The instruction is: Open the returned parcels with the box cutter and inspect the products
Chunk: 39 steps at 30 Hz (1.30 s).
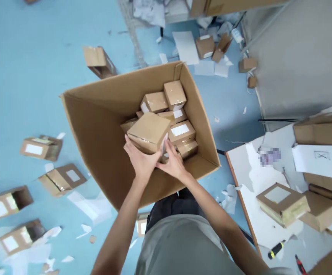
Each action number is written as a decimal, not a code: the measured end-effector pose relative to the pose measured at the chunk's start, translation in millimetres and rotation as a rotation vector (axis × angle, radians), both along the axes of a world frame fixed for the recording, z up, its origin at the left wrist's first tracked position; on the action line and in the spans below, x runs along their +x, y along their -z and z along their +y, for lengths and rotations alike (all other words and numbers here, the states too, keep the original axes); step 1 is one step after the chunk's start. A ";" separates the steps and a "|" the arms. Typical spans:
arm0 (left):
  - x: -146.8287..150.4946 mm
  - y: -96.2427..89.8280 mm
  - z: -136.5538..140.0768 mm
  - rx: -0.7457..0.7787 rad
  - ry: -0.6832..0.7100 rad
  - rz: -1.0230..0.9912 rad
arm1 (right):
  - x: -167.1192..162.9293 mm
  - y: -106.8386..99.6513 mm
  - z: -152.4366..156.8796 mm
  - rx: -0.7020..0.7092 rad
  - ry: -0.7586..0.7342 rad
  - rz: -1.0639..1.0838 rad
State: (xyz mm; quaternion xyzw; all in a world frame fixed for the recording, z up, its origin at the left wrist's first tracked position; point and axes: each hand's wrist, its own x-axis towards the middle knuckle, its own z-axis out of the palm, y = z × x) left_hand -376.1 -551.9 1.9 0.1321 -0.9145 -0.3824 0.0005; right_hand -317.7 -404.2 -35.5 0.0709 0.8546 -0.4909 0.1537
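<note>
Both my hands hold one small brown cardboard box (149, 128) inside a large open carton (97, 152). My left hand (141, 160) grips its near left side, the thumb reaching toward the right. On the near right corner my right hand (173, 158) is closed, its fingers along the side by a white label. Beneath and beyond the held box lie several similar small boxes (181, 130), some with white labels, heaped against the carton's right and far walls. The held box hides part of this heap.
Opened small boxes (62, 179) and paper scraps (91, 206) litter the blue floor at left. To the right stands a white table (249, 183) with boxes (282, 202) and a black-and-yellow screwdriver (276, 249). Another box (98, 62) lies beyond the carton.
</note>
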 end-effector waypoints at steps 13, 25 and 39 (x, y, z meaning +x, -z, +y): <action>185.1 -142.3 254.7 0.600 1.107 -0.041 | 246.1 -200.1 242.6 0.418 0.944 0.257; 424.8 -164.4 503.3 0.786 1.743 -0.373 | 543.6 -231.4 380.9 0.711 1.594 0.186; 428.7 -30.1 512.9 0.499 1.692 -0.640 | 570.7 -79.4 472.8 0.611 1.604 0.049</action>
